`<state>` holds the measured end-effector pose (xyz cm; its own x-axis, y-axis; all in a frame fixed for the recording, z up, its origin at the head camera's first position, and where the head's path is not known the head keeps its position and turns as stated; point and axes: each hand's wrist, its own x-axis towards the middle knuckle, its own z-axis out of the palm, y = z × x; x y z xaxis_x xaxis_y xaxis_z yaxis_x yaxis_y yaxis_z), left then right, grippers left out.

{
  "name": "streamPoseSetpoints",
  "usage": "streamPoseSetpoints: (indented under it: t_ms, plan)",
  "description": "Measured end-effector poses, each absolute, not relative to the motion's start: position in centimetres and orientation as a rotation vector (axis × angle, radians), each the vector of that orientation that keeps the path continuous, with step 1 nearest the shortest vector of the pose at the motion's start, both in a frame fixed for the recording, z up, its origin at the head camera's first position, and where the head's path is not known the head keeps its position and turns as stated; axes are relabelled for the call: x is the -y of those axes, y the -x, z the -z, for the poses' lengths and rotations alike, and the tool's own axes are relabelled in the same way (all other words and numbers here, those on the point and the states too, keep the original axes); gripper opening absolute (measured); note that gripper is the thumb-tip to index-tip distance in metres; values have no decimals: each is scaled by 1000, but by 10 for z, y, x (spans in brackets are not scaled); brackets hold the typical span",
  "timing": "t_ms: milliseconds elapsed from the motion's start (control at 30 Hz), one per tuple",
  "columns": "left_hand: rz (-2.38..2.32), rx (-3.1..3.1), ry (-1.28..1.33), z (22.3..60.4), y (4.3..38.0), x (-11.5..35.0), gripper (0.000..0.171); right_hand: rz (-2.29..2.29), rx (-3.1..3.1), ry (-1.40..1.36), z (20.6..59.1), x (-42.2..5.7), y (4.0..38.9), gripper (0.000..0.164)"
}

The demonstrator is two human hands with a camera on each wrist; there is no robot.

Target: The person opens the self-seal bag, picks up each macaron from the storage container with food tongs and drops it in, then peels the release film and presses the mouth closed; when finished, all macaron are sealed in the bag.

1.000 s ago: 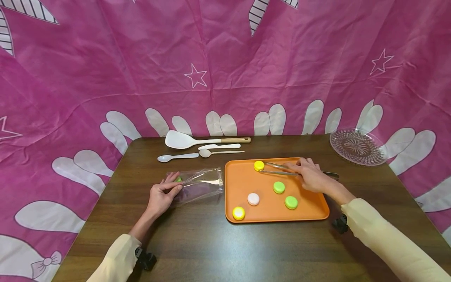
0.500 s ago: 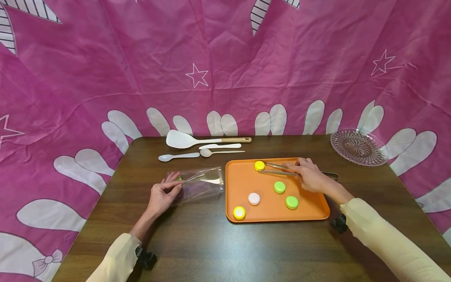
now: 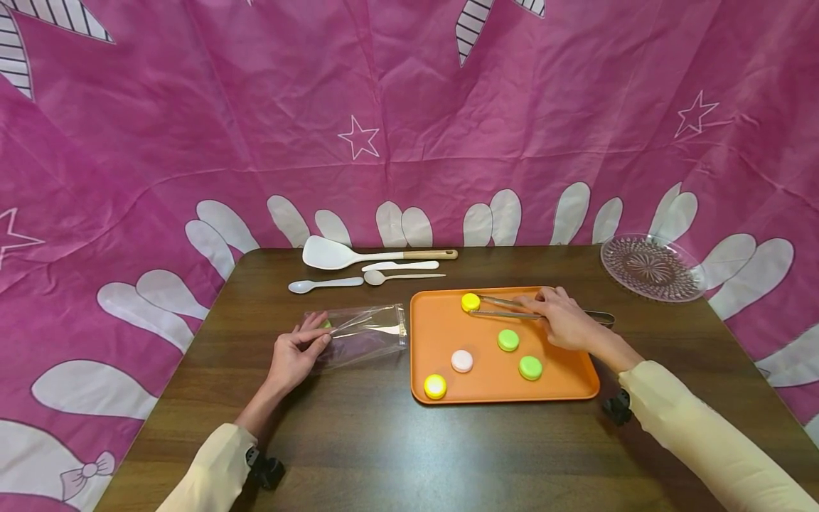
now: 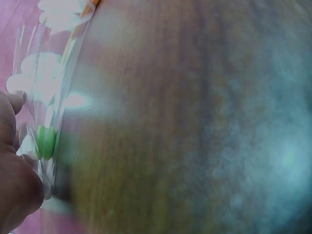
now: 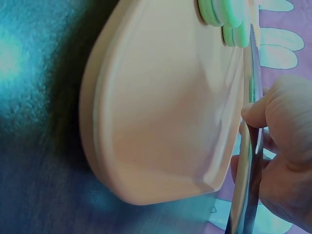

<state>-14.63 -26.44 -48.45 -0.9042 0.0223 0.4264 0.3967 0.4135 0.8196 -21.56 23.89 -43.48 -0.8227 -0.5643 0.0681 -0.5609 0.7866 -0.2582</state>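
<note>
My left hand [image 3: 297, 359] pinches the near end of a clear plastic bag [image 3: 367, 341] lying on the table. A green macaron [image 4: 46, 142] is inside the bag, mostly covered by the fingers in the head view. My right hand [image 3: 566, 320] grips metal tongs [image 3: 505, 313] above an orange tray [image 3: 493, 387]. Between the tong tips, at the tray's far left, sits a yellow macaron [image 3: 470, 303]; whether the tips press on it, I cannot tell. Also on the tray are two green macarons, one nearer the middle [image 3: 508, 340], a pale pink macaron [image 3: 462, 361] and another yellow macaron [image 3: 435, 387].
Behind the bag lie a white spatula [image 3: 326, 254] with a wooden handle end, a white knife [image 3: 399, 266], a pale wooden spoon [image 3: 374, 278] and a white spoon [image 3: 303, 286]. A clear patterned plate [image 3: 652, 267] stands at the back right. Pink cloth [image 3: 422, 99] hangs behind the table.
</note>
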Motion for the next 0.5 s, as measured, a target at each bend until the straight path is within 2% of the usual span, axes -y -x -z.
streamPoseSetpoints:
  t_ms: [233, 500]
  plan:
    - [1486, 2322, 359, 484, 146, 264, 13, 436, -2968, 961, 434, -235, 214, 58]
    - [1474, 2311, 356, 481, 144, 261, 12, 478, -2984, 1133, 431, -227, 212, 57]
